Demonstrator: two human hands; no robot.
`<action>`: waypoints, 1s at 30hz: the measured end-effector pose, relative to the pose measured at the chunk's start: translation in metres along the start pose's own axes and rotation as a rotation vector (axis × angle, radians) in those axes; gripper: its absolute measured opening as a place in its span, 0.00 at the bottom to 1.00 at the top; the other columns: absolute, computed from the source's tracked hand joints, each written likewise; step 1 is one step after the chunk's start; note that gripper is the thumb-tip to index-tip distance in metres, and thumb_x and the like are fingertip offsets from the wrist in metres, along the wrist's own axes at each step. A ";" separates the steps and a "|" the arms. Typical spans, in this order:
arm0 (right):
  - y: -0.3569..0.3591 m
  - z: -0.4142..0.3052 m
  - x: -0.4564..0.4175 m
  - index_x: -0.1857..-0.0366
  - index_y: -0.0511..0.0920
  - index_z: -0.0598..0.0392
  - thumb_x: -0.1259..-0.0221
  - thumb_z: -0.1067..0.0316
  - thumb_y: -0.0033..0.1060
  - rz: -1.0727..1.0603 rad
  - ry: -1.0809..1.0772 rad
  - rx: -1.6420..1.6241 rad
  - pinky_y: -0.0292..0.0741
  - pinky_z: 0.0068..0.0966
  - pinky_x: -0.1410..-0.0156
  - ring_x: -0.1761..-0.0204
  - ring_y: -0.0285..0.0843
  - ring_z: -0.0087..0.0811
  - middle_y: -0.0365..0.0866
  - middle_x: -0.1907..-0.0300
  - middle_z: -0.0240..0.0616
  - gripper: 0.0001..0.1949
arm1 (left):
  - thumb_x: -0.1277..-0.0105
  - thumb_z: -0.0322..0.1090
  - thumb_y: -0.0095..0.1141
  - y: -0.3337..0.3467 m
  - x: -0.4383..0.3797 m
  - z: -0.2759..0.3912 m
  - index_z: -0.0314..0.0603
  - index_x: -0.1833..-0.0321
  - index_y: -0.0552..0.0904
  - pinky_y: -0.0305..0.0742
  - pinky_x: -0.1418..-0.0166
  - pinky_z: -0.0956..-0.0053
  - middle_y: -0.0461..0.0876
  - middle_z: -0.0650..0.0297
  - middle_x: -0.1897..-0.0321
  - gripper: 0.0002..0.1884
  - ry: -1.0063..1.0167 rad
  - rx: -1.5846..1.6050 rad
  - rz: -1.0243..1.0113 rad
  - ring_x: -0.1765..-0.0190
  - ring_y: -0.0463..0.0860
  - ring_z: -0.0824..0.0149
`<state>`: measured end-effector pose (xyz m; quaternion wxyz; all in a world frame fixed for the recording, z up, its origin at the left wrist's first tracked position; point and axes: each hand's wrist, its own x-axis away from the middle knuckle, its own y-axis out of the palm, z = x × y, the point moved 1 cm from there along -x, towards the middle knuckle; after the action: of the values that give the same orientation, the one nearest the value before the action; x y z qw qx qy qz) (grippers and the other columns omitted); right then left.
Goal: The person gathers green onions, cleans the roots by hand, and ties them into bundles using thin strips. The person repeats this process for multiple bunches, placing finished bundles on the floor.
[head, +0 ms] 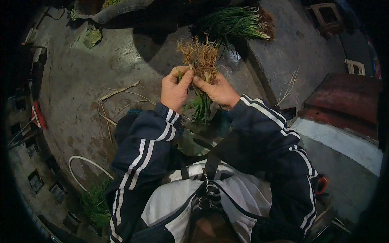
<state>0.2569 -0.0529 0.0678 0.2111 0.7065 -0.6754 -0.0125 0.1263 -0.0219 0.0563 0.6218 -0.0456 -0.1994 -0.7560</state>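
Note:
Both hands meet in front of me around a small bunch of green-leaved plants (203, 101), seemingly spring onions or chives, with tangled brown roots pointing away from me. My right hand (220, 91) grips the bunch just below the roots, its thumb across the pale stem bases. Against its left side, my left hand (177, 86) pinches a stem base between thumb and fingers; a short piece of green leaf shows at these fingers. The leaves hang down towards my lap. Beyond the hands, a larger pile of the same kind of plant (237, 24) lies with its roots to the right.
Dry stalks (104, 98) lie on the concrete floor at the left, above a pale hoop (88, 158) and more green leaves (95, 203). A dark, rubber-like rim (118, 13) stands at the top. A raised edge (258, 70) and a reddish-brown slab (346, 100) are at the right.

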 end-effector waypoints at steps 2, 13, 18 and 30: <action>-0.004 0.003 0.000 0.54 0.77 0.57 0.39 0.57 0.58 -0.011 0.029 -0.027 0.70 0.20 0.50 0.57 0.71 0.19 0.79 0.59 0.29 0.16 | 0.38 0.34 0.57 0.004 0.003 0.005 0.35 0.62 0.80 0.66 0.62 0.82 0.77 0.69 0.71 0.09 -0.091 0.062 0.005 0.67 0.72 0.78; -0.030 -0.009 -0.011 0.66 0.79 0.59 0.41 0.62 0.61 0.365 0.114 0.116 0.69 0.21 0.69 0.75 0.70 0.21 0.77 0.74 0.30 0.10 | 0.39 0.37 0.60 -0.002 -0.003 0.020 0.37 0.60 0.80 0.54 0.82 0.86 0.79 0.68 0.76 0.11 -0.023 0.087 0.221 0.83 0.63 0.83; -0.050 -0.024 -0.019 0.71 0.76 0.55 0.44 0.63 0.64 0.541 0.007 0.190 0.63 0.19 0.76 0.80 0.64 0.18 0.71 0.79 0.26 0.08 | 0.39 0.35 0.59 -0.012 -0.005 0.015 0.35 0.61 0.80 0.55 0.80 0.86 0.82 0.66 0.72 0.10 0.045 -0.073 0.191 0.82 0.65 0.83; -0.020 -0.014 -0.024 0.54 0.76 0.58 0.37 0.67 0.53 0.003 0.074 -0.261 0.76 0.26 0.49 0.54 0.77 0.28 0.79 0.57 0.36 0.11 | 0.38 0.33 0.56 -0.011 -0.005 -0.010 0.29 0.62 0.78 0.69 0.63 0.80 0.79 0.64 0.73 0.11 0.029 -0.275 0.022 0.68 0.74 0.76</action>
<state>0.2777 -0.0262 0.0677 0.3259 0.6719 -0.6610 -0.0738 0.1187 -0.0189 0.0430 0.6207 -0.1214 -0.0844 -0.7700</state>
